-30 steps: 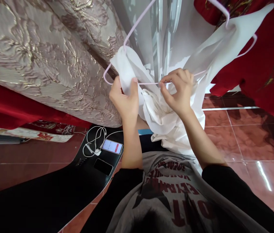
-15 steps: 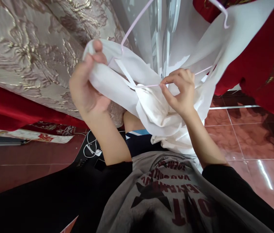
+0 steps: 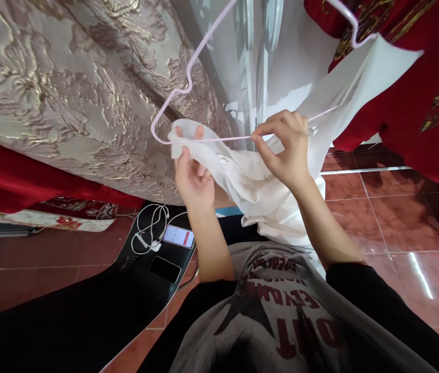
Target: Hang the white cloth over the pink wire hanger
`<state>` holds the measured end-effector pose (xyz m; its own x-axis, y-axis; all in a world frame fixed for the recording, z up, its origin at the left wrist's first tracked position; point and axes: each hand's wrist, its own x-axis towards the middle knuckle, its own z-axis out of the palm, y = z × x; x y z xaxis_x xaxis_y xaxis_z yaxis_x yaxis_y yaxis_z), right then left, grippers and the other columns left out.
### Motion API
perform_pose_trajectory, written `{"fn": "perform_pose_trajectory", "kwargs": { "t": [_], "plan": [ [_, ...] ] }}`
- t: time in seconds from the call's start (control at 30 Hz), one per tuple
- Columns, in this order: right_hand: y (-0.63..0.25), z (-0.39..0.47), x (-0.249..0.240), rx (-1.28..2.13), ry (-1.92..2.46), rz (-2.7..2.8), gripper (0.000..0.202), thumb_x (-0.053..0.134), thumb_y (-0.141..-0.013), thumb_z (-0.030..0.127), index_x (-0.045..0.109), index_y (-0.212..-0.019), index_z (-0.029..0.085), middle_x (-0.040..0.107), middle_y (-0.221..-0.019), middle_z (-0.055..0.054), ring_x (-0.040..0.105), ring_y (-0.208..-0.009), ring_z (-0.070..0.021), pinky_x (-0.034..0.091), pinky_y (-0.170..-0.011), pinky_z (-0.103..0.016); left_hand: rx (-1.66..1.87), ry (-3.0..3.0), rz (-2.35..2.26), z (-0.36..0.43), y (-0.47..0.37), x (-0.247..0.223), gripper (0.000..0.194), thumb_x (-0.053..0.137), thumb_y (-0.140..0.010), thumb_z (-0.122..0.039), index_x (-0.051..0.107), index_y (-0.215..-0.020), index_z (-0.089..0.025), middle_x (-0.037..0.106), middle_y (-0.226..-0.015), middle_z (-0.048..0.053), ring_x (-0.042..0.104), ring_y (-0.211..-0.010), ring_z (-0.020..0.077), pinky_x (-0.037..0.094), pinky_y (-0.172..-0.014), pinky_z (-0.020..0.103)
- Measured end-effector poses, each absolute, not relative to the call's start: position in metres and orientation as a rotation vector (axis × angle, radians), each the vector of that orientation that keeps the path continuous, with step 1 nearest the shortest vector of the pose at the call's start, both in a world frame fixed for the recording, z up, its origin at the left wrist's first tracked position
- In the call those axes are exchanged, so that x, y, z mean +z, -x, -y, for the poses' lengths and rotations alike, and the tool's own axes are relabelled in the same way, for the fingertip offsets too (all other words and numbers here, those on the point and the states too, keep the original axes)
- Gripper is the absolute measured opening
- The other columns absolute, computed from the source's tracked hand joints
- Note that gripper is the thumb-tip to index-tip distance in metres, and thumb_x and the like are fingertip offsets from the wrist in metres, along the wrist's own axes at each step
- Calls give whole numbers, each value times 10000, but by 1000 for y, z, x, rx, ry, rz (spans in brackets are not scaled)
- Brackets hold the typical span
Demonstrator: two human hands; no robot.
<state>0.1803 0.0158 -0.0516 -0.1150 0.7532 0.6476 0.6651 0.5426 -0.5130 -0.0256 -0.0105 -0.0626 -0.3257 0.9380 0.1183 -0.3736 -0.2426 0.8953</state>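
A pale pink hanger (image 3: 211, 139) spans the middle of the view, its left end bare. White cloth (image 3: 262, 184) hangs below it and still covers the hanger's right end. My left hand (image 3: 195, 178) grips a sheer edge of this cloth just under the hanger's left part, with fingers showing through the fabric. My right hand (image 3: 285, 147) pinches the hanger's lower bar near its middle, thumb against forefinger. The rest of the white cloth bunches down toward my lap.
Patterned beige-gold fabric (image 3: 87, 103) hangs at the left, red garments (image 3: 417, 114) at the right. A black surface (image 3: 87, 311) at lower left bears a lit phone (image 3: 178, 235), a dark phone (image 3: 165, 269) and white earphones (image 3: 145, 238). Red floor tiles (image 3: 390, 217) lie below.
The cloth has come off the hanger's left end, which now shows. My left hand has moved right and down with the cloth edge. My right hand has hardly moved. The phones are now uncovered.
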Motion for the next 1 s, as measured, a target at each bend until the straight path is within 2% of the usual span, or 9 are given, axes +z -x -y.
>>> {"fn": "perform_pose_trajectory", "kwargs": {
  "t": [0.2,0.33,0.43,0.5,0.6,0.7,0.8,0.9,1.0],
  "plan": [
    [-176,-6,-44,136,1074,1841,264,507,-1037,451,705,-1046,276,680,-1067,-58,644,-1107,-241,474,-1126,-558,1835,-915,-952,11,-9,-51,358,720,-893,-603,665,-973,-259,683,-962,56,214,-484,93,123,-432,323],
    [-211,-6,-47,-23,886,1498,184,589,-998,362,709,-1106,275,690,-1089,-55,675,-1096,-220,538,-1027,-479,1840,-982,-1030,9,-9,-54,421,736,-879,-643,610,-908,-243,674,-957,82,333,-519,113,190,-443,313],
    [-258,-23,-58,-177,880,1052,416,737,-868,347,688,-1279,308,649,-1290,-62,647,-1212,-246,478,-1087,-509,1802,-1021,-1059,9,-12,-56,472,691,-878,-718,583,-904,-259,646,-978,76,390,-560,138,223,-473,326],
    [-284,-38,-66,-52,954,1020,631,818,-749,364,646,-1353,307,600,-1432,-82,571,-1392,-297,435,-1146,-532,1790,-1024,-1053,10,-15,-56,479,674,-879,-735,571,-899,-267,626,-968,66,395,-573,147,223,-482,333],
    [-296,-51,-70,314,1021,1131,479,812,-711,475,692,-1110,237,714,-1088,-115,690,-1050,-274,540,-938,-465,1794,-1031,-1050,11,-17,-56,475,676,-881,-735,577,-897,-271,625,-968,68,438,-602,157,239,-489,333],
    [-280,-49,-62,283,1160,1164,284,723,-797,487,624,-835,223,635,-816,-68,548,-746,-172,492,-740,-364,1788,-1042,-1075,10,-13,-58,465,669,-898,-733,602,-914,-274,645,-1007,72,499,-644,162,270,-500,330],
    [-262,-39,-52,123,1215,1123,308,669,-821,322,428,-652,229,407,-652,-2,341,-642,-106,335,-623,-302,1813,-1053,-1011,7,-7,-62,442,704,-910,-690,618,-932,-257,648,-988,64,481,-607,138,272,-504,326],
    [-258,-36,-45,35,1253,1084,457,626,-802,109,233,-610,242,203,-625,35,207,-621,-70,211,-605,-286,1851,-1052,-889,6,-4,-62,386,766,-919,-591,629,-927,-230,644,-920,41,362,-521,93,239,-488,313],
    [-261,-37,-39,-30,1293,1015,454,481,-746,-103,202,-614,229,166,-641,45,184,-632,-47,203,-614,-255,1856,-1010,-839,7,-5,-58,343,762,-946,-538,632,-916,-222,651,-887,14,239,-476,76,190,-449,301]
  ]
}}
